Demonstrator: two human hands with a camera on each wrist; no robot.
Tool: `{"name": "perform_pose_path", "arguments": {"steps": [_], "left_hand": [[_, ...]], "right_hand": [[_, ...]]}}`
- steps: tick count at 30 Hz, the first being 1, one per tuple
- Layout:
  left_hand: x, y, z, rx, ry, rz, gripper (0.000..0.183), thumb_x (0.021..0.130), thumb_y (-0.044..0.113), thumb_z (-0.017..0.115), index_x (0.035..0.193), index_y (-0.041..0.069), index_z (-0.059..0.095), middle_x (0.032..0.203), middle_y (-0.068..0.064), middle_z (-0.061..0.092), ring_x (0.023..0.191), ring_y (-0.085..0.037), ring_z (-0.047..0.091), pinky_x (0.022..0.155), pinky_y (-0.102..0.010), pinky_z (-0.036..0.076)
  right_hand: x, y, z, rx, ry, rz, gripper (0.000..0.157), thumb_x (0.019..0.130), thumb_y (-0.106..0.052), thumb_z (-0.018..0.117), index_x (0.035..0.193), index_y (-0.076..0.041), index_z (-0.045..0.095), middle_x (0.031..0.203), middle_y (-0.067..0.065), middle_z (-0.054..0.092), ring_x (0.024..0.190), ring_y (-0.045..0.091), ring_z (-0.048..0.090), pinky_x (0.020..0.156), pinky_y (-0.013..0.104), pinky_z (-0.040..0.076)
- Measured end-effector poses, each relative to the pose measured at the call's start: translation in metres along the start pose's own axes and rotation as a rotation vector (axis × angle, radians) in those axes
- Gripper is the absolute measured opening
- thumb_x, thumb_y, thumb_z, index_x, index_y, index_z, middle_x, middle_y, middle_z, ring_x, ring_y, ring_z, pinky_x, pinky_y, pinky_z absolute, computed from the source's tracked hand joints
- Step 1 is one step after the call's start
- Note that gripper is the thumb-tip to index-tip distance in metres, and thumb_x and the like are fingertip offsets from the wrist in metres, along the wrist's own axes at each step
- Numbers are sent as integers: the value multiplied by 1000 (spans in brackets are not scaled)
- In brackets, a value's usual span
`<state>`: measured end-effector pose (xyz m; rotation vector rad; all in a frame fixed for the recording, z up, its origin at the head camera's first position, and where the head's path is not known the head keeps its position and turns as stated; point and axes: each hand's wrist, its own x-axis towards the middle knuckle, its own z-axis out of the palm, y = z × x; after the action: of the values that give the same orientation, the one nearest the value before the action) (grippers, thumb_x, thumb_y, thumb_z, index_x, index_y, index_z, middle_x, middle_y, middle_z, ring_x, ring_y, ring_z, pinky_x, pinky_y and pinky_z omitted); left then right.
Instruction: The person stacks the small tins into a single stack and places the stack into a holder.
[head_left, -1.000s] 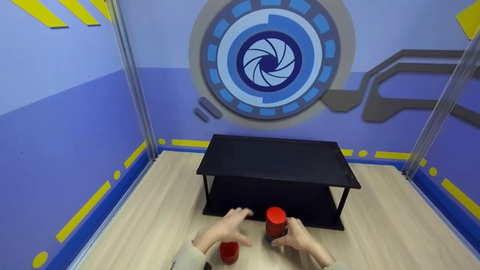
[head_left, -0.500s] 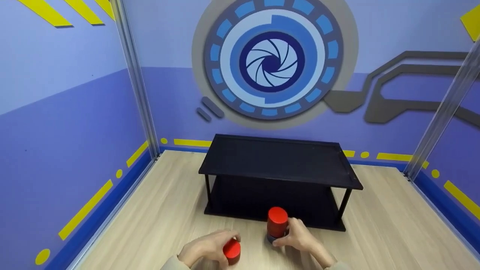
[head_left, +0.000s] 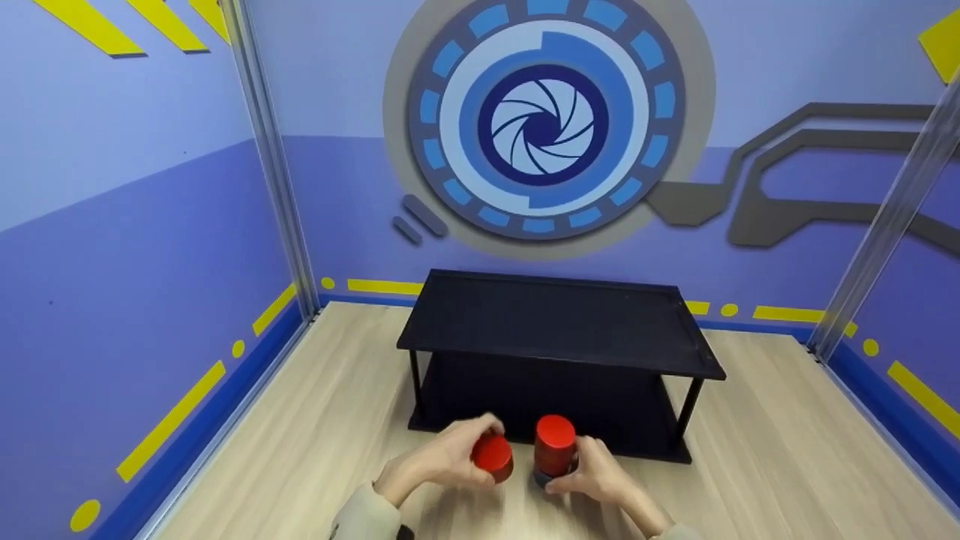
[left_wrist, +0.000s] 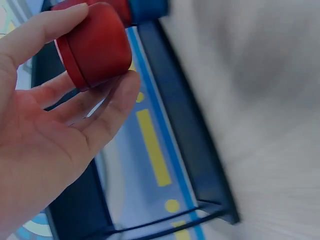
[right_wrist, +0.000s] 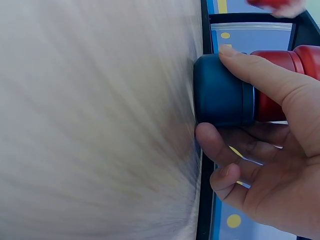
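My left hand (head_left: pixel 454 454) grips a small round red tin (head_left: pixel 493 457), tilted in the head view. In the left wrist view, thumb and fingers are around that tin's sides (left_wrist: pixel 100 45). My right hand (head_left: pixel 598 471) holds the base of an upright stack, thumb on one side and fingers on the other. The stack's base is a dark blue tin (right_wrist: pixel 220 90), standing at the tabletop, and red tinware (head_left: pixel 555 444) sits on top of it. In the head view the right fingers and thumb cover part of the blue tin.
A black two-level shelf (head_left: pixel 555 322) stands right behind both hands, its lower board (head_left: pixel 442 416) close to the stack. The wooden tabletop (head_left: pixel 315 450) reaches to blue-purple panel walls (head_left: pixel 172 300) on the left, back and right, with metal posts (head_left: pixel 274 165) at the corners.
My left hand came down to the red tin at the front, took hold of it and has brought it up and right, towards the stack. My right hand stays at the stack's base.
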<state>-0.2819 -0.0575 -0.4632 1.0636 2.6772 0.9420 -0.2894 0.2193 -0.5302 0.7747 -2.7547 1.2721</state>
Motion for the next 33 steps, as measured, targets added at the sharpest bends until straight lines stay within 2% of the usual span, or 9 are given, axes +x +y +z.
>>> {"name": "perform_pose_path", "arguments": {"steps": [4,7,13,18,26,33], "left_hand": [[16,12,-8,1,38,43,53,73,18,79,118,13,52,111,-2,63,93,-6,57,79,-18,47],[27,22,-12,-28,58,48,50,76,22,78,118,16,52,111,0,61,94,-5,56,79,-18,48],[45,33,-11,-52,121,80,49,79,28,76,121,17,53,110,2,60,94,-5,54,81,-19,47],[53,38,-7,-71,143,102,50,80,29,75,123,16,53,109,0,60,92,-5,54,80,-18,47],[61,42,-2,-96,141,118,51,82,30,73,127,15,52,112,0,60,94,-5,54,81,-18,47],[65,44,2,-71,151,160,52,82,31,73,127,13,53,110,-1,61,94,-6,54,80,-18,47]], "right_hand": [[0,0,-1,10,-7,7,48,63,-22,88,104,-9,67,92,6,73,75,3,63,65,21,50],[0,0,-2,0,-6,12,49,63,-22,88,105,-8,66,93,6,73,75,4,61,65,20,49],[1,-1,-2,-33,20,0,51,62,-24,89,105,-8,65,94,5,72,75,1,58,67,23,49],[0,0,-1,-57,32,-9,54,62,-27,89,106,-8,64,94,4,72,76,0,58,69,28,52],[0,0,0,-55,31,-13,55,62,-27,89,108,-8,64,96,4,72,79,1,60,72,31,53],[-2,1,0,-35,35,-22,57,62,-26,89,111,-9,64,96,4,73,80,1,61,72,32,55]]}}
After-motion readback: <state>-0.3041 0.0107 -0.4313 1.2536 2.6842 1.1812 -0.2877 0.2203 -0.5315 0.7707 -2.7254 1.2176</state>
